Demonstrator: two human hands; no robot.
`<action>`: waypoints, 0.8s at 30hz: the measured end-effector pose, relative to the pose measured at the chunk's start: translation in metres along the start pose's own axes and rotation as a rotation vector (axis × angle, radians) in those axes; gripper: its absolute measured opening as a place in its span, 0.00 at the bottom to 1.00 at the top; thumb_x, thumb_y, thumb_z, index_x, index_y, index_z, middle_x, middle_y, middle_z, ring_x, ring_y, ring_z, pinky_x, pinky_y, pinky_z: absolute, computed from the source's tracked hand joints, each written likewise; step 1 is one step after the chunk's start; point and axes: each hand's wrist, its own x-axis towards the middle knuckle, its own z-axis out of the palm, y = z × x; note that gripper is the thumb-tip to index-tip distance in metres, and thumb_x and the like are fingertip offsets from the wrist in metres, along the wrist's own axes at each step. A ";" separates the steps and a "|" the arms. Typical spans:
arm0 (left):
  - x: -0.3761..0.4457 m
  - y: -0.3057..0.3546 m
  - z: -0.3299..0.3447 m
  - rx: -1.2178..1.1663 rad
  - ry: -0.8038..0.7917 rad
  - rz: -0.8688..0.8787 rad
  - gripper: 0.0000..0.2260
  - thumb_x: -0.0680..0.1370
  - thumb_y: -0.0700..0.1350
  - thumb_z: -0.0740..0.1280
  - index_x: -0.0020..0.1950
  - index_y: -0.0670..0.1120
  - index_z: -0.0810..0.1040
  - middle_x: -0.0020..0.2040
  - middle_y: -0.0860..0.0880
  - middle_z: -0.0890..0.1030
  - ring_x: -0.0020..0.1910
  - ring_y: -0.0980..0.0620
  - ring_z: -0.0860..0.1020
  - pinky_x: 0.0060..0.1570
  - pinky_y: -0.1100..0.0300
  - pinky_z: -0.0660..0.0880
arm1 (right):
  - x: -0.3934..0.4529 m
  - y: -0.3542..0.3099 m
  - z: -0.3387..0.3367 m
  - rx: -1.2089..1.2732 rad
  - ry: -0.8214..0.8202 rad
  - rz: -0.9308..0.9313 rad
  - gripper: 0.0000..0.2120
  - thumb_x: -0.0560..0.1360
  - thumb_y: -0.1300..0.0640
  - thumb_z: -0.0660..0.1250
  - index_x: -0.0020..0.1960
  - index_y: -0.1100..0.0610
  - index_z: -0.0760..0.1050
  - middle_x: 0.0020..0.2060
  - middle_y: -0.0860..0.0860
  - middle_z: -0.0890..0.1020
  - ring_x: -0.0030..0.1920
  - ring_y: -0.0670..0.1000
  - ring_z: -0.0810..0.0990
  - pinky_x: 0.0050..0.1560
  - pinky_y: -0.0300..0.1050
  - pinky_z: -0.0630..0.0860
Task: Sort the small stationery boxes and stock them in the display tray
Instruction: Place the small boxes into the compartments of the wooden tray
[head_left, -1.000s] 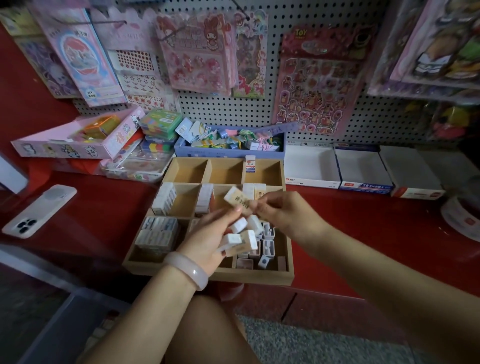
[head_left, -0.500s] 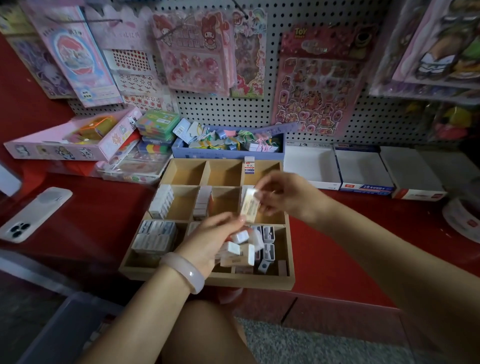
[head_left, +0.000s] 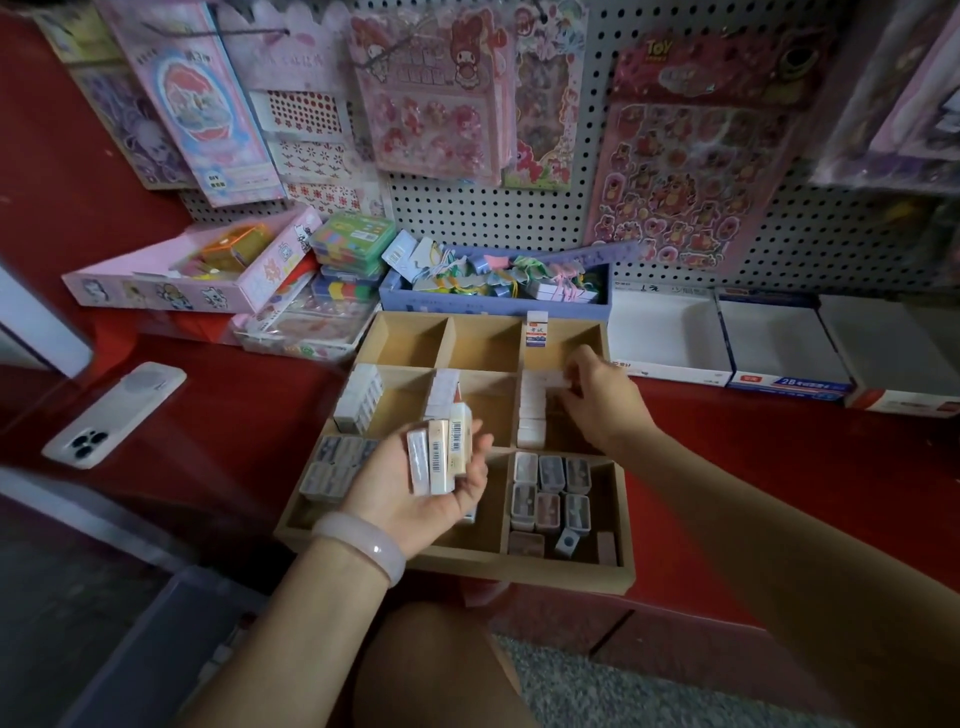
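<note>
A wooden display tray (head_left: 519, 574) with nine compartments lies on the red counter. My left hand (head_left: 415, 493) is palm up over the tray's front middle and holds three small boxes (head_left: 439, 452) side by side, barcodes up. My right hand (head_left: 597, 400) reaches into the middle right compartment and pinches a small white box (head_left: 553, 378) at the far end of a row of white boxes (head_left: 532, 415). Small sharpeners (head_left: 550, 493) fill the front right compartment. One eraser box (head_left: 536, 328) stands in the back right compartment.
A white phone (head_left: 114, 415) lies face down at the left. A blue box (head_left: 493, 304) of clips and three open white cartons (head_left: 779, 338) stand behind the tray. Sticker packs hang on the pegboard (head_left: 561, 208). A pink box (head_left: 192, 275) sits at back left.
My right hand carried one small box from above my left hand down into the middle right compartment. My left hand turned palm up, showing the boxes it holds.
</note>
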 end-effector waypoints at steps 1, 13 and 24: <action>0.000 0.000 0.000 0.009 0.003 0.001 0.16 0.81 0.47 0.55 0.55 0.37 0.76 0.46 0.40 0.77 0.40 0.50 0.75 0.29 0.65 0.76 | -0.001 0.000 0.002 -0.002 -0.001 0.008 0.08 0.76 0.61 0.64 0.54 0.58 0.67 0.52 0.57 0.77 0.50 0.59 0.77 0.49 0.51 0.74; -0.006 0.000 0.006 0.018 -0.031 0.039 0.18 0.80 0.50 0.57 0.59 0.37 0.76 0.48 0.38 0.78 0.45 0.46 0.77 0.32 0.60 0.80 | -0.017 -0.052 -0.046 0.232 -0.107 -0.158 0.12 0.78 0.51 0.62 0.55 0.58 0.75 0.37 0.47 0.77 0.34 0.43 0.74 0.35 0.35 0.70; -0.013 -0.003 0.011 -0.010 -0.099 0.068 0.16 0.79 0.50 0.60 0.57 0.37 0.76 0.43 0.39 0.81 0.42 0.46 0.78 0.32 0.57 0.80 | -0.036 -0.065 -0.056 0.484 -0.480 -0.360 0.09 0.72 0.58 0.70 0.48 0.63 0.77 0.39 0.51 0.79 0.37 0.43 0.78 0.40 0.38 0.78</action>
